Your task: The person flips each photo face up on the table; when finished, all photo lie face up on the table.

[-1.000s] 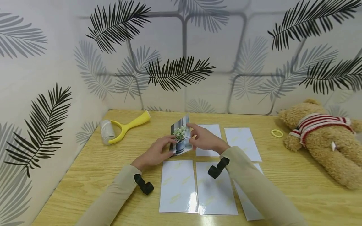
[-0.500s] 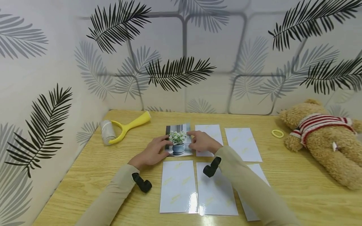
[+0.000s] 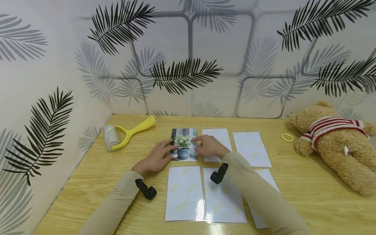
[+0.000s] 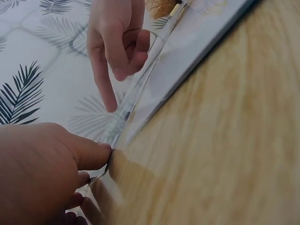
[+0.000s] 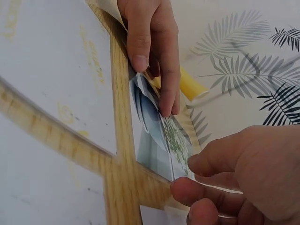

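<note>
A photo card (image 3: 183, 153) printed with white flowers in a blue pot lies face up in the back row on the wooden table (image 3: 97, 182). My left hand (image 3: 155, 158) touches its left side, fingers over the print and thumb at the near corner. From the right, my right hand (image 3: 212, 147) reaches over a white card (image 3: 221, 134), its index finger stretched onto the photo's right edge and the other fingers bent. In the right wrist view, both hands are at opposite ends of the photo card (image 5: 152, 150).
More white cards with faint yellow print lie in rows: one at the back right (image 3: 252, 148), two in front, and another partly under the right sleeve (image 3: 255, 192). A yellow-handled lint roller (image 3: 129, 133), a yellow ring (image 3: 287, 137) and a teddy bear (image 3: 337, 150) surround them.
The photo card was tilted up between both hands and now lies flat on the table. Both hands have come down with it, the right shifting slightly left.
</note>
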A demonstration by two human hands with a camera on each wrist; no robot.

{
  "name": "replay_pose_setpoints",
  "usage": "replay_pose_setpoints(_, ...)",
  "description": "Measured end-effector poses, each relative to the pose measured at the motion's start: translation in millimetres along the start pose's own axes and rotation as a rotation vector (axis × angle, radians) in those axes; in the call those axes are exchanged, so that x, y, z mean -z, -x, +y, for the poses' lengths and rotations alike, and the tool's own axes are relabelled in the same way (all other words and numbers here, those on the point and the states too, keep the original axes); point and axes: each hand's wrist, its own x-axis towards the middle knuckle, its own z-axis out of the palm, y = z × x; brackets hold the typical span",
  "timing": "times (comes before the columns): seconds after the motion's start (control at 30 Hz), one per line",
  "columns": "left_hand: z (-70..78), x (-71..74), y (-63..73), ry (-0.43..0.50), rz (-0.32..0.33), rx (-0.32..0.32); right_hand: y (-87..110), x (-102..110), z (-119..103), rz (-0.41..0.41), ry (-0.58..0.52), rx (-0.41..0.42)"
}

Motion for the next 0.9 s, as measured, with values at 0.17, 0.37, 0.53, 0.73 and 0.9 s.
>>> replay_pose_setpoints(0.17,-0.1,-1.3,-5.3,0.044,0.031,0.003,10.5,10.6,16.5,0.045,-0.086,0.025)
replay_pose_setpoints(0.37,10.3,2.7,-5.8,0.238,0.08,0.051,35.6,23.7,40.1,0.1,-0.104,0.016)
replay_pose_setpoints(0.53,27.0,8.5,-16.6,0.292,0.054,0.007,53.1,32.9,61.5,0.156,-0.044,0.006)
replay_pose_setpoints(0.73,44.5,3.4,-44.4,0.221,-0.012,-0.088,60.8,38.5,78.4,0.204,-0.07,-0.016)
replay_pose_setpoints(0.9,58.0,-9.6,-67.1,0.101,-0.095,-0.181,63.4,44.2,86.5,0.174,-0.113,-0.046)
